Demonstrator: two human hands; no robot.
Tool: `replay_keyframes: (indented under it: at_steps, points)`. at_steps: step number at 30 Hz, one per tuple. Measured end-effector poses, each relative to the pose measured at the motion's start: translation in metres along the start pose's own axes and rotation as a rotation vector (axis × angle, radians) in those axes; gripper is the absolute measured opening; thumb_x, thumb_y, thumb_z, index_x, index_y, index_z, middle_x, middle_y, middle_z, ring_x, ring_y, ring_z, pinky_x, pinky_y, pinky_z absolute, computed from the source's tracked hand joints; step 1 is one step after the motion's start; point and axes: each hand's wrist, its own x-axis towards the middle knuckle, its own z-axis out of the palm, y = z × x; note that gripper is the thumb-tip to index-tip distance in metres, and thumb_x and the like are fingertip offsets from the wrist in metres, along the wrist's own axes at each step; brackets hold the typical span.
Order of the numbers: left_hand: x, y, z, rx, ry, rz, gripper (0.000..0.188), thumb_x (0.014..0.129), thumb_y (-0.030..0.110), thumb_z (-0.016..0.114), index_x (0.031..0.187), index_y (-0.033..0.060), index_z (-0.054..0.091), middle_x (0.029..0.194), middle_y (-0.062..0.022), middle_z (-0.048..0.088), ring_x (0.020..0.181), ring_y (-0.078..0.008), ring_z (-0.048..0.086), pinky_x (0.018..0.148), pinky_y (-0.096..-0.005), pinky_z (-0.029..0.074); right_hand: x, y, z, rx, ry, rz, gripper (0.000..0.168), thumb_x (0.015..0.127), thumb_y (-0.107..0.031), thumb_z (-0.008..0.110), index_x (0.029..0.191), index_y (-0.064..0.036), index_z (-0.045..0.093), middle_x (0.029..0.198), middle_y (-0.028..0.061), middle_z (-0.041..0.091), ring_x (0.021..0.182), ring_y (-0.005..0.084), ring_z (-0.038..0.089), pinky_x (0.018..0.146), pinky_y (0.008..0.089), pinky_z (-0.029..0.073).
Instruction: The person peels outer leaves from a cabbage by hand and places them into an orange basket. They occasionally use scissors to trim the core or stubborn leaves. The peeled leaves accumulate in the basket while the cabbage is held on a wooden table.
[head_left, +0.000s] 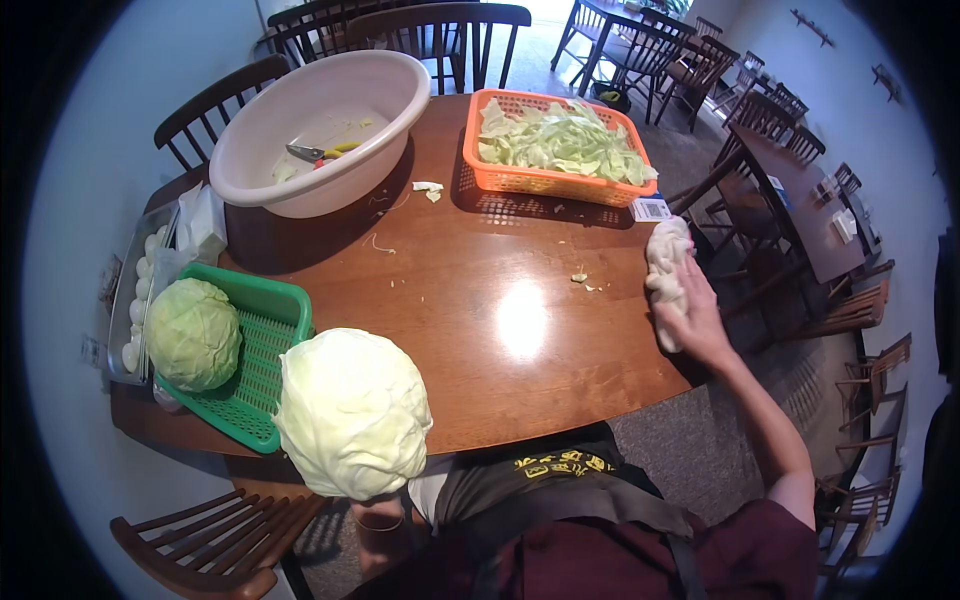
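Observation:
A large pale cabbage head (356, 412) rests on my left hand (377, 513), near my body at the table's front edge. The cabbage hides the fingers, and only the part around the wrist shows below it. At the right edge of the wooden table (450, 300), my right hand (694, 307) grips a bunched white cloth (666, 259). Small cabbage scraps (579, 277) lie on the tabletop to the left of the cloth. A second, greener cabbage (193, 335) sits in a green plastic basket (259, 424) at the left.
An orange basket (555, 191) of torn cabbage leaves (562, 142) stands at the far side. Beside it, a large white basin (322, 187) contains yellow-handled scissors (322, 152). White eggs (137, 311) fill a metal tray (161, 225) at far left. A wooden chair (202, 540) stands at front left.

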Motion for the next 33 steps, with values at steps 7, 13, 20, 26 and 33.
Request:
replay_keyframes:
  at_steps: [7,13,20,26,33]
  points:
    - [0.012,-0.004,0.01,-0.016,-0.011,0.015,0.082,0.094,0.069,0.044,0.156,0.0153,0.035,0.158,-0.0144,0.037,0.142,-0.0395,0.04,0.115,-0.0612,0.035,0.076,-0.148,0.084,0.049,-0.056,-0.207,0.088,0.091,-0.044,0.065,0.157,-0.002,0.026,0.159,0.0344,0.017,0.149,0.0495,0.021,0.122,0.0548,0.02]
    - [0.02,-0.002,0.022,0.01,-0.017,0.023,0.081,0.094,0.068,0.044,0.155,0.0147,0.036,0.158,-0.0142,0.038,0.141,-0.0389,0.041,0.115,-0.0605,0.036,0.159,-0.304,0.17,0.129,0.049,-0.315,0.077,0.097,-0.049,0.053,0.145,0.01,0.042,0.153,0.0386,0.03,0.149,0.0504,0.022,0.124,0.0554,0.016]
    - [0.018,0.004,0.032,0.065,-0.019,0.068,0.08,0.094,0.066,0.044,0.155,0.0139,0.037,0.157,-0.0139,0.039,0.14,-0.0382,0.042,0.114,-0.0596,0.037,0.199,-0.356,0.18,0.516,-0.18,-0.431,0.071,0.094,-0.05,0.056,0.139,0.004,0.049,0.141,0.0327,0.045,0.14,0.0504,0.035,0.119,0.0561,0.024]
    - [0.019,0.008,0.037,0.08,-0.004,0.111,0.079,0.095,0.065,0.045,0.154,0.0133,0.038,0.156,-0.0137,0.04,0.14,-0.0377,0.043,0.114,-0.0589,0.038,0.182,-0.317,0.177,0.472,0.011,-0.661,0.067,0.086,-0.033,0.073,0.14,-0.003,0.048,0.143,0.0258,0.046,0.133,0.0449,0.044,0.111,0.0543,0.037]
    - [0.029,0.007,0.076,0.168,-0.058,0.13,0.078,0.095,0.064,0.045,0.153,0.0125,0.039,0.155,-0.0135,0.041,0.139,-0.037,0.044,0.114,-0.058,0.039,0.207,-0.362,0.178,0.756,-0.278,-0.659,0.054,0.092,-0.029,0.067,0.136,-0.001,0.055,0.137,0.0233,0.055,0.128,0.0379,0.053,0.109,0.0481,0.041]
